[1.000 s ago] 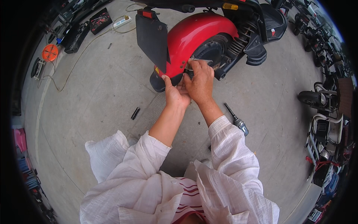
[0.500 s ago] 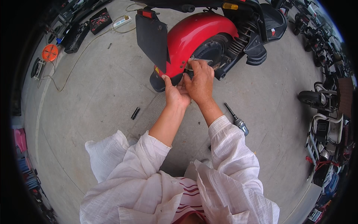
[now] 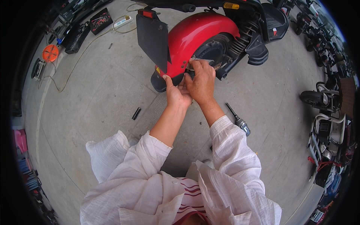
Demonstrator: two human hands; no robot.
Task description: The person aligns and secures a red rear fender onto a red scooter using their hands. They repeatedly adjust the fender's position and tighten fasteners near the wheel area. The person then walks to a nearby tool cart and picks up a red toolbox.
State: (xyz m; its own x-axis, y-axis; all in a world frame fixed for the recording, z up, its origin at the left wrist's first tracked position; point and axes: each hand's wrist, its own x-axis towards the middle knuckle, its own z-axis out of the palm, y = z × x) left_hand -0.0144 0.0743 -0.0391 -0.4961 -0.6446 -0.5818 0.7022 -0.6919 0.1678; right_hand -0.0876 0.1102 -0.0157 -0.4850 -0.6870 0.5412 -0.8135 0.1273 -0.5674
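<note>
A scooter's glossy red rear fender (image 3: 204, 27) arches over its dark rear wheel (image 3: 210, 50). My left hand (image 3: 177, 94) grips the fender's lower end, its thumb on the outer surface and its fingers curled beneath, partly hidden. Close beside it, my right hand (image 3: 202, 82) bends its fingers in by a pale metal bracket at the wheel's side. Whatever sits between those fingertips is hidden. Above my left hand hangs a black plate (image 3: 153, 39). Two small dark holes mark the fender near my right fingertips.
A power driver (image 3: 240, 122) with a long socket lies right of my forearms, and a short black cylinder (image 3: 136, 113) lies to the left. Toolboxes (image 3: 100, 20), a power strip (image 3: 122, 22) and an orange reel (image 3: 50, 53) stand far left. Parked scooters (image 3: 322, 98) line the right.
</note>
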